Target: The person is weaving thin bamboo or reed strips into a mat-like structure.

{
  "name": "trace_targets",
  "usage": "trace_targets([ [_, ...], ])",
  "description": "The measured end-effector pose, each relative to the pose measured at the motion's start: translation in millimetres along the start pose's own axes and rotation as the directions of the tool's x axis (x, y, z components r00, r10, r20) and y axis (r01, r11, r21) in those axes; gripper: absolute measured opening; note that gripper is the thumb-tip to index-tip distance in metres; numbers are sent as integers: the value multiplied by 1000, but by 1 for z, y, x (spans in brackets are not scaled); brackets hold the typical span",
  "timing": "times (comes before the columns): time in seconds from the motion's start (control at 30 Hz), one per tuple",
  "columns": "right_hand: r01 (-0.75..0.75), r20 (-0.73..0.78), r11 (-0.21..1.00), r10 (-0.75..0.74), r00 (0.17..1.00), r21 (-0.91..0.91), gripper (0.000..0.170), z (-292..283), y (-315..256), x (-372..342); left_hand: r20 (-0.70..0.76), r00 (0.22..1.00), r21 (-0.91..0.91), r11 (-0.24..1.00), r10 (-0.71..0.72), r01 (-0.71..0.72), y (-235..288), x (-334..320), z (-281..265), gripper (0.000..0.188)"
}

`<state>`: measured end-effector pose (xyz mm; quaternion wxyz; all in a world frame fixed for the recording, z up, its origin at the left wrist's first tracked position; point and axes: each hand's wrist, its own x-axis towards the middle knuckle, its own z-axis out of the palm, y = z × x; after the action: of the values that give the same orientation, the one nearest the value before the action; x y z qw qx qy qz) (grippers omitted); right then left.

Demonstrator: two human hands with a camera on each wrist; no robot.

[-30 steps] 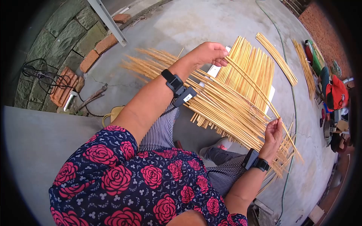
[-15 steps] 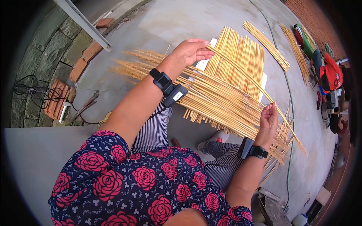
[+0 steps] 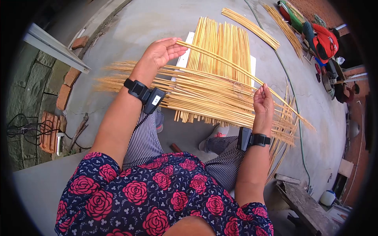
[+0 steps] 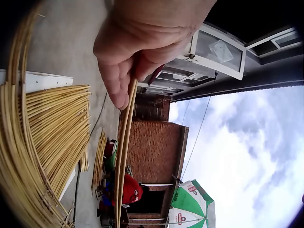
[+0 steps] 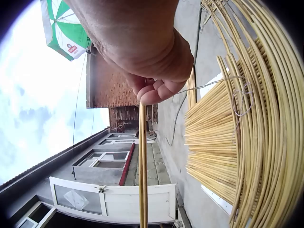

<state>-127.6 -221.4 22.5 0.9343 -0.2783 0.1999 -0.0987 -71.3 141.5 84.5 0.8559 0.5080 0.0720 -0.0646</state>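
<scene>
A pair of slim dry plant stalks (image 3: 220,59) stretches side by side between the hands, over the other stalks. My left hand (image 3: 159,53) pinches their cut ends between thumb and fingers. Farther along, my right hand (image 3: 264,101) pinches them, with brushy tips extending beyond it. In the right wrist view a thin string (image 5: 204,87) runs from beside that hand to a loop on the stalk layer. Below the hands, long tasselled stalks (image 3: 208,94) lie across a row of straight stalks (image 3: 220,43), which rests on a white board (image 3: 253,65).
More stalk bundles (image 3: 250,27) lie on the concrete floor, past which a green hose (image 3: 285,72) runs. Red cloth (image 3: 326,41) and clutter are at the far right. Bricks (image 3: 67,84) and black cable (image 3: 23,128) lie left. A weathered plank (image 3: 303,204) stands lower right.
The head view has turned, so the scene slides left and the stalks look flatter. Both hands keep the same two stalks, the left hand now farther left of the straight row.
</scene>
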Motion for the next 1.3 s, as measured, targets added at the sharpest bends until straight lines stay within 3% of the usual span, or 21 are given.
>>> trace_targets([
  [0.27, -24, -27, 1000, 24, 999, -4, 9, -10, 4, 17, -67, 997, 107, 993, 46, -39, 2, -1, 1, 24],
  [0.57, -19, 13, 998, 18, 1000, 55, 9, 3, 2, -7, 101, 985, -273, 956, 142, -110, -11, 9, 8, 23],
  [0.8, 1, 156, 1000, 2, 988, -17, 15, -5, 6, -6, 153, 974, -217, 967, 169, -134, -17, 7, 16, 30],
  [0.97, -22, 170, 1000, 25, 985, -19, 18, 1, 5, -11, 127, 977, -216, 966, 173, -143, -16, 7, 20, 29],
  [1.07, 186, 263, 961, -129, 956, -203, 10, 21, 10, -47, 82, 987, -198, 973, 138, -120, -17, 3, 27, 27],
  [1.1, 84, 212, 989, -57, 976, -119, 11, 14, 8, -34, 64, 989, -185, 976, 130, -117, -16, 1, 28, 26],
  [1.17, 28, 164, 997, -15, 986, -76, 11, 5, 6, -16, 82, 987, -212, 970, 142, -122, -18, 4, 25, 26],
  [1.3, -7, 181, 1000, 10, 983, -17, 12, 9, 6, -21, 54, 992, -219, 970, 118, -103, -17, 6, 23, 25],
])
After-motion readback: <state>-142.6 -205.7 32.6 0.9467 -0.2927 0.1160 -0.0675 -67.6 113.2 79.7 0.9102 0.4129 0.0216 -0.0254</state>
